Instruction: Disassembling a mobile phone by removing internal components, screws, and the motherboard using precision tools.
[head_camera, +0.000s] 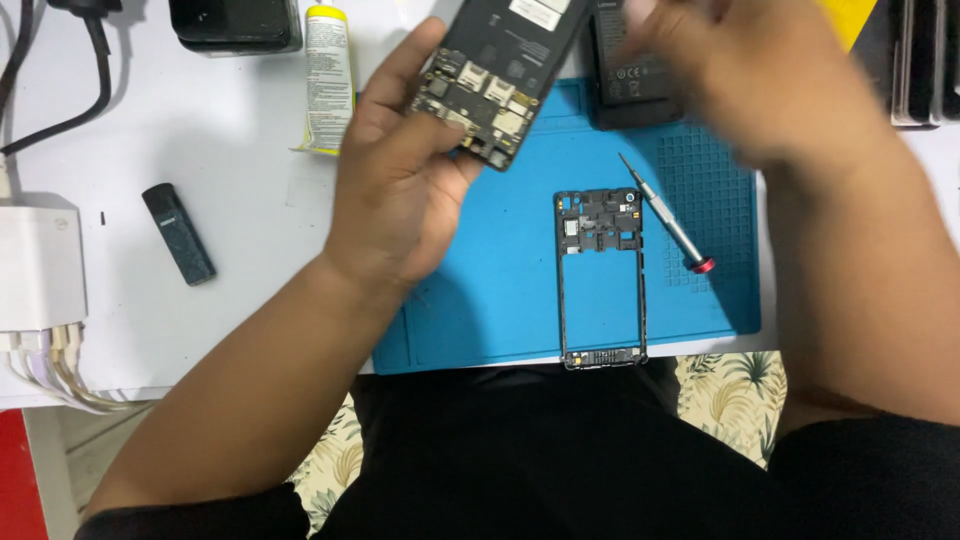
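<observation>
Black opened phone (505, 70), light, stiff and fragile with its board bare, sits up over the blue mat (500, 290) pinched by its edges in the left hand (400, 180); right hand (740, 80) too blurred to tell.

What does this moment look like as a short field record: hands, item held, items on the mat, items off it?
left hand: grips an opened phone by its lower edge, circuit board exposed
right hand: blurred, raised beside the phone; grip unclear
blue mat: holds a black phone frame and a screwdriver with a red cap
battery: dark, lying at the mat's top edge
white table: glue tube, small dark stick-shaped device, white charger block
</observation>
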